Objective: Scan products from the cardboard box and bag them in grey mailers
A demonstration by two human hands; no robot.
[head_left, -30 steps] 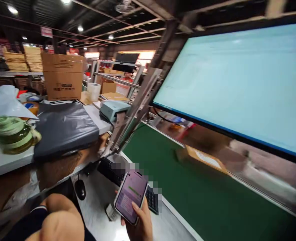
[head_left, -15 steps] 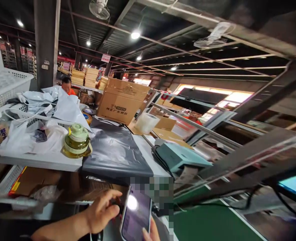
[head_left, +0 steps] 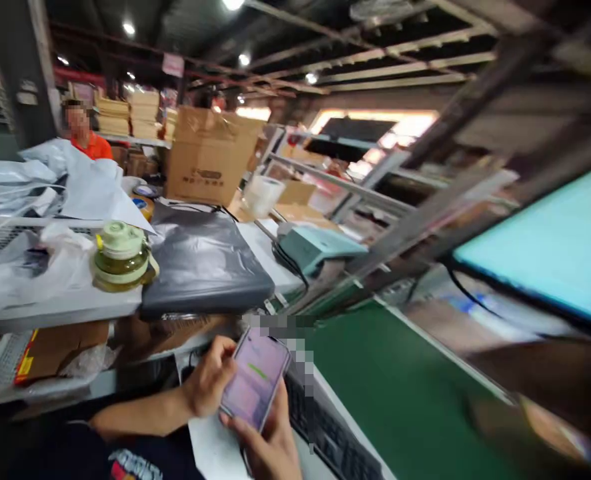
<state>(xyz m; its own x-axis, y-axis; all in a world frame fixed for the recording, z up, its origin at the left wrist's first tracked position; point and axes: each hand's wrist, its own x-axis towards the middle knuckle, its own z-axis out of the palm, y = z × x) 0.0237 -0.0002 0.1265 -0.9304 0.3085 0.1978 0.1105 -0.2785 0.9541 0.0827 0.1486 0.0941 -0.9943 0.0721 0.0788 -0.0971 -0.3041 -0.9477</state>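
A smartphone (head_left: 256, 380) with a lit, pinkish screen is tilted in front of me, above the desk. My right hand (head_left: 274, 430) is wrapped round its lower right side, with the thumb over the bottom corner. On the left edge of the phone, my left hand (head_left: 209, 377) grips with curled fingers, its thumb against the side. Below the hands lies a white sheet (head_left: 218, 447), partly covered by my wrist. Just right of the phone is a black keyboard (head_left: 338, 440), blurred and partly hidden.
A green-lidded bottle (head_left: 121, 257) stands beside a stack of dark plastic bags (head_left: 205, 260). Behind are a cardboard box (head_left: 210, 160) and a pale teal device (head_left: 320, 245). At right are a green surface (head_left: 400, 387) and a lit monitor (head_left: 550, 247). A person in orange (head_left: 93, 145) is far left.
My left hand, free beside the phone earlier, now holds its left edge. The screen display has changed. My view has swung right and down, bringing in more of the monitor and the keyboard.
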